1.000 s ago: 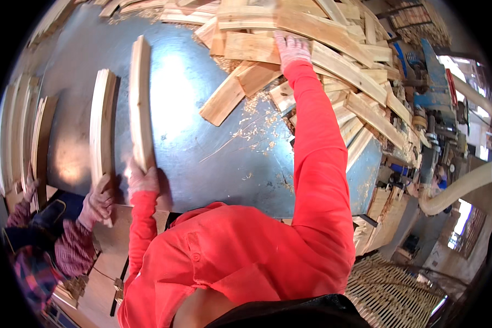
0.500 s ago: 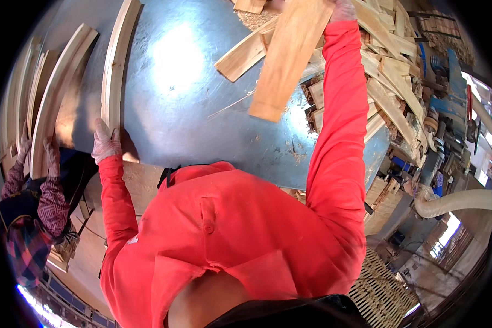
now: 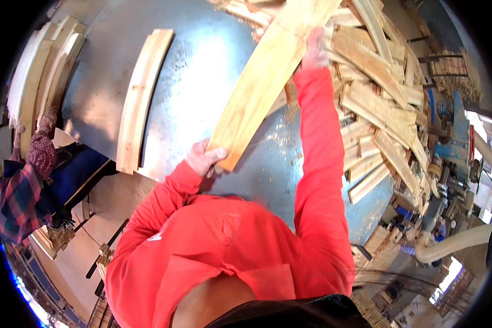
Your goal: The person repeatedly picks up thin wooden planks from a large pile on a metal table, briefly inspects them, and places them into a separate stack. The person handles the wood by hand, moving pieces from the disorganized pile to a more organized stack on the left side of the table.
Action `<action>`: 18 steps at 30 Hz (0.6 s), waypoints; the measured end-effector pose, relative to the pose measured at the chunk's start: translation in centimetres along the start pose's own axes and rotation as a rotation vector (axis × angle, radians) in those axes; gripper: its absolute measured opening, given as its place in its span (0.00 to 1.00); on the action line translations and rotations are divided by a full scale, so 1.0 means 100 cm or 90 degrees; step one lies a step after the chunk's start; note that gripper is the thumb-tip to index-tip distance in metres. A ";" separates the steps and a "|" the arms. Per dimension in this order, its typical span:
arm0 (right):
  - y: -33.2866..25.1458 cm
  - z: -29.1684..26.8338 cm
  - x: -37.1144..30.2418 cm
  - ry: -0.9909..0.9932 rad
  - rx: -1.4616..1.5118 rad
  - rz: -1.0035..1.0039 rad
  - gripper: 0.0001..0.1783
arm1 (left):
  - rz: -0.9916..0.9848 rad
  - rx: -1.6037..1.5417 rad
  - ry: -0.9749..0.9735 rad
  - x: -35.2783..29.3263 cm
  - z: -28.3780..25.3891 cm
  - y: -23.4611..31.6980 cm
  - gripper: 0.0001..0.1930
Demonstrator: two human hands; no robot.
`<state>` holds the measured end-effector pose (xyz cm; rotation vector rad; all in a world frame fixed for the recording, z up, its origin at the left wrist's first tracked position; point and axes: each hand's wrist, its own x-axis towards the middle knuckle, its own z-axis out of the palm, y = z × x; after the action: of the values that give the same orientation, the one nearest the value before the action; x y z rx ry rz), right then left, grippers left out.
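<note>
Both hands grip one long plank (image 3: pixel 268 76) | left hand (image 3: pixel 205 158) near end | right hand (image 3: pixel 314 52) far end

Bright daylight from upper area; strong glare patch on the metal surface (image 3: pixel 202 82). Right hand (image 3: pixel 314 49) slightly motion-blurred. Heavy fisheye bending and black vignette at rim; edges soft, window at lower right blown out.

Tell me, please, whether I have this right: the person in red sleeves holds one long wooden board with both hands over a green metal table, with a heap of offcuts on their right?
Not quite: the head view shows the metal table is blue-grey, not green. The rest stands: the left hand grips the near end of the long wooden board, the right hand holds it farther up, and the heap of offcuts lies on the person's right.
</note>
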<state>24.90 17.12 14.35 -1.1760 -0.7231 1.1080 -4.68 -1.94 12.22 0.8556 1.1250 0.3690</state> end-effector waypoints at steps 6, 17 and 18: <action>0.006 -0.104 -0.023 0.017 -0.148 -0.066 0.28 | 0.077 0.015 0.314 -0.003 -0.083 0.045 0.22; 0.017 -0.202 -0.109 0.265 -0.293 -0.065 0.31 | -0.122 0.532 0.765 0.139 -0.392 0.130 0.29; 0.019 -0.207 -0.106 0.261 -0.375 -0.056 0.32 | -0.065 0.602 0.831 0.148 -0.425 0.131 0.28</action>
<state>39.48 -0.01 7.98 -1.7843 -0.7906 0.5532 -34.74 33.48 5.64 1.4047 2.6658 0.2820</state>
